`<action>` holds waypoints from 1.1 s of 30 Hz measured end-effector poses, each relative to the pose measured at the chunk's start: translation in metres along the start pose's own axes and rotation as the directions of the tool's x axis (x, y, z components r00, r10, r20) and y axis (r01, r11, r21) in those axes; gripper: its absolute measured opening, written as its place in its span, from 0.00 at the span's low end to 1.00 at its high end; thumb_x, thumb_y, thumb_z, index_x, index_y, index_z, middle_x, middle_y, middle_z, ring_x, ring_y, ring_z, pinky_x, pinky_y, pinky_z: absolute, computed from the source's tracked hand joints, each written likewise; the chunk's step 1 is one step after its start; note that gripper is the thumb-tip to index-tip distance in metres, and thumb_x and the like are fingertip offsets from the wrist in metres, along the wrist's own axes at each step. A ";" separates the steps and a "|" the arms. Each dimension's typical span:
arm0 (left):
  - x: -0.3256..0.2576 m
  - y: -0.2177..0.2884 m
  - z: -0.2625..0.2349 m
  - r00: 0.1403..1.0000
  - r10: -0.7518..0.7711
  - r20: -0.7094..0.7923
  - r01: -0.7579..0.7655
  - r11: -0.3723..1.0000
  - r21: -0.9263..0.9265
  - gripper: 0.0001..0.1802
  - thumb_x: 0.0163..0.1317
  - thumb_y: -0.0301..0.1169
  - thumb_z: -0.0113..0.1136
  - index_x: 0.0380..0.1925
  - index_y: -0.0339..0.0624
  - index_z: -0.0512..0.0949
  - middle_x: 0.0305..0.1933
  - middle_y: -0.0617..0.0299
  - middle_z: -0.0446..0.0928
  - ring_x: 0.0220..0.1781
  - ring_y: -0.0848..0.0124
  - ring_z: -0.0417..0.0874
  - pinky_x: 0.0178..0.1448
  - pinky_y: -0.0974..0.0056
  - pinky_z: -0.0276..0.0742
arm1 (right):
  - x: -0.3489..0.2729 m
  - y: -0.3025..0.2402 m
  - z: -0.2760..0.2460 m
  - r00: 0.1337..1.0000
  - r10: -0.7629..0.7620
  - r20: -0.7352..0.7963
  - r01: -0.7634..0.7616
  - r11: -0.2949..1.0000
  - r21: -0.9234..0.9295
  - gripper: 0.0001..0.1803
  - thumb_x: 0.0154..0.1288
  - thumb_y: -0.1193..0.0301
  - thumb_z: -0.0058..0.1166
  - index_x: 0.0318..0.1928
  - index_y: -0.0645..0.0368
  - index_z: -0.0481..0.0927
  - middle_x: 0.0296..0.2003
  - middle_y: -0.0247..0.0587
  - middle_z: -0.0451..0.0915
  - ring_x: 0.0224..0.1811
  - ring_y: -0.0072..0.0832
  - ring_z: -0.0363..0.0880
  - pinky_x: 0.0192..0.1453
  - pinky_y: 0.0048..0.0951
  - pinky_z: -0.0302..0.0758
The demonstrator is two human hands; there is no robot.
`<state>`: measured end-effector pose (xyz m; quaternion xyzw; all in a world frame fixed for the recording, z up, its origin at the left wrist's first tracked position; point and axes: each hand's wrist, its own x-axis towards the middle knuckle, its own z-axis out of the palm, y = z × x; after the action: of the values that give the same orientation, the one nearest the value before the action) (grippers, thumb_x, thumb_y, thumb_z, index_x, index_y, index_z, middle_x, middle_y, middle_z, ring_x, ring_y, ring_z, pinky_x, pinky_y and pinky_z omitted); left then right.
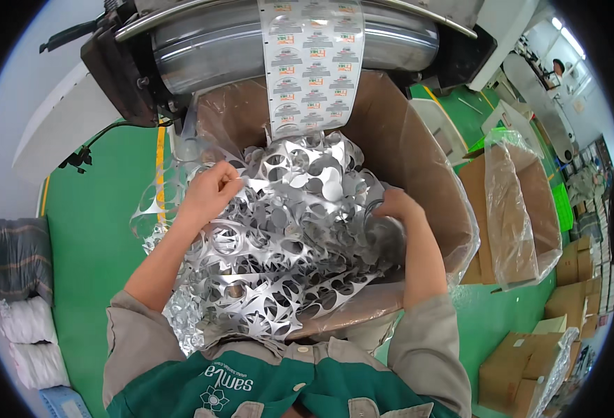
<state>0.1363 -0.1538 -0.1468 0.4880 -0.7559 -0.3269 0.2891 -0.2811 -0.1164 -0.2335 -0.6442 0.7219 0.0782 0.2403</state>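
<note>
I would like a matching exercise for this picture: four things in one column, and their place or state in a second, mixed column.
Things:
1. left hand
2. printed foil strip
3. silver punched foil scrap
4. right hand

Places or states:
A. hangs down from the machine roller
B. piled in the lined carton
C. pinches the scrap at its left side
D. presses on the scrap at its right side

Pairs: 1-C, 2-A, 3-B, 4-D

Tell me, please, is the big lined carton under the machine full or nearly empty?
Full: the punched silver foil scrap heaps above the rim of the lined carton, with both hands on the pile.
</note>
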 end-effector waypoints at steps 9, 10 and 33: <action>0.018 -0.006 0.018 1.000 -0.021 -0.007 0.018 0.949 -0.314 0.11 0.57 0.26 0.55 0.39 0.36 0.68 0.21 0.68 0.70 0.22 0.82 0.66 0.28 0.74 0.60 | 0.000 -0.056 -0.005 0.928 -0.365 -0.078 0.040 -0.111 0.993 0.31 0.61 0.52 0.52 0.55 0.63 0.65 0.49 0.39 0.74 0.50 0.28 0.73 0.55 0.31 0.67; 0.020 -0.010 0.019 0.999 -0.017 -0.030 0.003 0.910 -0.414 0.10 0.57 0.25 0.54 0.39 0.36 0.68 0.22 0.68 0.70 0.23 0.82 0.67 0.28 0.75 0.60 | 0.028 -0.036 0.031 0.971 -0.238 -0.031 0.085 0.219 0.972 0.31 0.59 0.52 0.53 0.54 0.63 0.67 0.48 0.40 0.75 0.49 0.28 0.74 0.53 0.31 0.69; 0.025 -0.021 0.038 0.943 0.018 0.333 0.026 0.992 -0.126 0.08 0.59 0.29 0.54 0.33 0.36 0.78 0.26 0.66 0.77 0.28 0.79 0.75 0.34 0.71 0.71 | 0.018 -0.023 -0.001 0.931 0.125 -0.342 -0.037 0.967 0.252 0.38 0.46 0.48 0.58 0.45 0.75 0.74 0.47 0.64 0.73 0.54 0.52 0.70 0.58 0.37 0.66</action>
<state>0.1105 -0.1752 -0.1842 0.4077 -0.7704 -0.4530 0.1873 -0.2598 -0.1371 -0.2359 -0.5832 0.7835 -0.1177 0.1791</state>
